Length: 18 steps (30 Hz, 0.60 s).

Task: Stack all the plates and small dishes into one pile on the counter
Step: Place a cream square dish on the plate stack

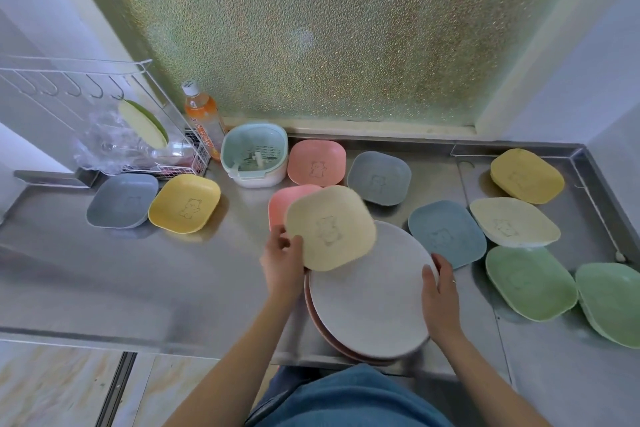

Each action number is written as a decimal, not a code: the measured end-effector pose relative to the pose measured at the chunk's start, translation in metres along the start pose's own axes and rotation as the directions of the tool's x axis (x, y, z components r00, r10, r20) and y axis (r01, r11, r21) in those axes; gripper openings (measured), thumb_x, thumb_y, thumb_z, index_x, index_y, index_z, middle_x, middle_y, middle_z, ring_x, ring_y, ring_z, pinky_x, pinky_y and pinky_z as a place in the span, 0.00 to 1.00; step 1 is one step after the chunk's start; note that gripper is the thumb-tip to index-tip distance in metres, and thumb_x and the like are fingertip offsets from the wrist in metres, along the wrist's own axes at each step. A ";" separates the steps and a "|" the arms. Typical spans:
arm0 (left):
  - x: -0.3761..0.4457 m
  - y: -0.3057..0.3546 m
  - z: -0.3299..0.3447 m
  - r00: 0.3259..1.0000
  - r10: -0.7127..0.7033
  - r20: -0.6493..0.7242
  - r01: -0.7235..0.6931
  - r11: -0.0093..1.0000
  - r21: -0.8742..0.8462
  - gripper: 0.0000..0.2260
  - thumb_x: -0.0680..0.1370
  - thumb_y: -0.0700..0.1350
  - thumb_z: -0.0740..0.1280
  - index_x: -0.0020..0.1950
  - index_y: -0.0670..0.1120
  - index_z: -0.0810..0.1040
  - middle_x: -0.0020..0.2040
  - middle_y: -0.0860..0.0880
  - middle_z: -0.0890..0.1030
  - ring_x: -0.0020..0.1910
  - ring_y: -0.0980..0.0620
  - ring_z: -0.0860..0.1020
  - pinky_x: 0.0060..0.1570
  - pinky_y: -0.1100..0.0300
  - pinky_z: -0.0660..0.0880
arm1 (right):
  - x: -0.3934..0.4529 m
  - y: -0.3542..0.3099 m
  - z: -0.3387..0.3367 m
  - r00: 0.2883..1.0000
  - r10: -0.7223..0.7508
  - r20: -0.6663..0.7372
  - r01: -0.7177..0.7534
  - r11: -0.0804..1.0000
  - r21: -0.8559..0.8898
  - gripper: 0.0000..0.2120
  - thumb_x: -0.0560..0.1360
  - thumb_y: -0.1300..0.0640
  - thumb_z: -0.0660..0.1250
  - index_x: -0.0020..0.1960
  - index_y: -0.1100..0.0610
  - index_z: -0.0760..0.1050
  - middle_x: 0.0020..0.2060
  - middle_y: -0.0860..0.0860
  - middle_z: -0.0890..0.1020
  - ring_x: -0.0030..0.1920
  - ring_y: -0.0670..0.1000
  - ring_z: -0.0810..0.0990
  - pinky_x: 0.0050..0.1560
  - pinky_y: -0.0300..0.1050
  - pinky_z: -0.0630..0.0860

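Left hand [282, 262] pinched rim of pale yellow square dish [330, 227], held tilted above far edge of grey round plate [372, 291]. Right hand [440, 298] gripped plate's right rim; plate topped short pile on steel tabletop [138, 270]. Pink dish [280, 201] just beyond left hand. Blue dish [446, 234], green dishes [531, 282] lay right of right hand.

Pale yellow dish [330, 227] tilted, perhaps touching grey plate [370, 291].

Eleven small dishes [331, 227], two plates [370, 291].
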<state>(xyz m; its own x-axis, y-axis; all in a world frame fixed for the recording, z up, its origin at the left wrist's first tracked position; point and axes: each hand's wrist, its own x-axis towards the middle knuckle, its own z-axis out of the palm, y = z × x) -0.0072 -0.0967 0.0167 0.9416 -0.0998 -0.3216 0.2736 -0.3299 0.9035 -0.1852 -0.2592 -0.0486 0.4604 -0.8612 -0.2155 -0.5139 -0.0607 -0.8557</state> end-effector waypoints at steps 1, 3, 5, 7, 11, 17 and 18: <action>-0.005 0.004 0.009 0.996 0.048 0.071 -0.050 0.999 0.022 0.05 0.71 0.42 0.62 0.43 0.52 0.74 0.34 0.48 0.74 0.33 0.44 0.75 0.31 0.47 0.78 | 0.000 -0.001 0.000 1.000 -0.002 0.004 0.002 1.000 0.007 0.30 0.74 0.42 0.52 0.71 0.56 0.62 0.67 0.55 0.70 0.65 0.56 0.70 0.64 0.54 0.67; -0.015 0.007 0.025 0.968 0.144 0.206 -0.163 0.983 0.082 0.08 0.72 0.38 0.63 0.46 0.50 0.75 0.31 0.50 0.71 0.30 0.50 0.70 0.29 0.55 0.72 | -0.001 -0.002 -0.001 1.000 -0.011 0.006 0.011 1.000 0.029 0.31 0.74 0.42 0.52 0.72 0.57 0.61 0.68 0.55 0.70 0.65 0.56 0.69 0.65 0.53 0.66; -0.021 0.005 0.035 0.925 0.192 0.327 -0.269 0.940 0.211 0.10 0.72 0.39 0.64 0.51 0.48 0.76 0.30 0.52 0.70 0.30 0.54 0.69 0.34 0.59 0.68 | -0.002 -0.003 -0.003 1.000 -0.006 0.004 0.006 0.997 0.076 0.31 0.74 0.43 0.53 0.72 0.57 0.61 0.67 0.55 0.71 0.65 0.56 0.69 0.63 0.51 0.67; -0.026 0.002 0.039 0.895 0.173 0.410 -0.351 0.842 0.409 0.14 0.72 0.43 0.65 0.57 0.49 0.76 0.33 0.53 0.73 0.34 0.53 0.72 0.36 0.61 0.67 | -0.001 -0.003 -0.006 1.000 -0.014 -0.026 0.016 0.995 0.097 0.27 0.75 0.45 0.54 0.72 0.54 0.61 0.61 0.56 0.74 0.60 0.56 0.71 0.56 0.48 0.67; -0.036 -0.002 0.038 0.882 0.167 0.441 -0.444 0.608 0.658 0.19 0.73 0.43 0.60 0.64 0.50 0.68 0.51 0.48 0.79 0.46 0.44 0.78 0.39 0.58 0.69 | 0.015 -0.002 -0.017 0.983 0.069 -0.169 -0.059 0.996 0.065 0.17 0.81 0.57 0.54 0.69 0.53 0.65 0.63 0.57 0.73 0.62 0.59 0.68 0.57 0.50 0.66; -0.037 -0.005 0.038 0.875 0.218 0.432 -0.482 0.460 0.746 0.19 0.76 0.44 0.56 0.67 0.48 0.62 0.53 0.46 0.79 0.46 0.42 0.79 0.42 0.54 0.75 | 0.046 -0.002 -0.029 0.963 0.269 -0.016 -0.269 0.963 -0.023 0.17 0.82 0.55 0.52 0.66 0.62 0.67 0.64 0.61 0.73 0.63 0.62 0.71 0.61 0.52 0.66; -0.037 -0.004 0.036 0.876 0.244 0.417 -0.483 0.462 0.744 0.17 0.77 0.46 0.56 0.66 0.47 0.63 0.55 0.47 0.78 0.47 0.42 0.79 0.41 0.54 0.74 | 0.050 -0.002 -0.029 0.960 0.281 -0.012 -0.281 0.959 -0.040 0.17 0.82 0.55 0.53 0.65 0.63 0.69 0.63 0.62 0.74 0.63 0.62 0.71 0.60 0.52 0.67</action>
<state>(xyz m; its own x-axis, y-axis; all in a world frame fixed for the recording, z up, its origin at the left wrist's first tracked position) -0.0506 -0.1254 0.0150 0.8096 -0.5590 -0.1793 -0.4740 -0.8026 0.3621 -0.1827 -0.3168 -0.0438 0.2892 -0.8493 -0.4416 -0.6511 0.1637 -0.7411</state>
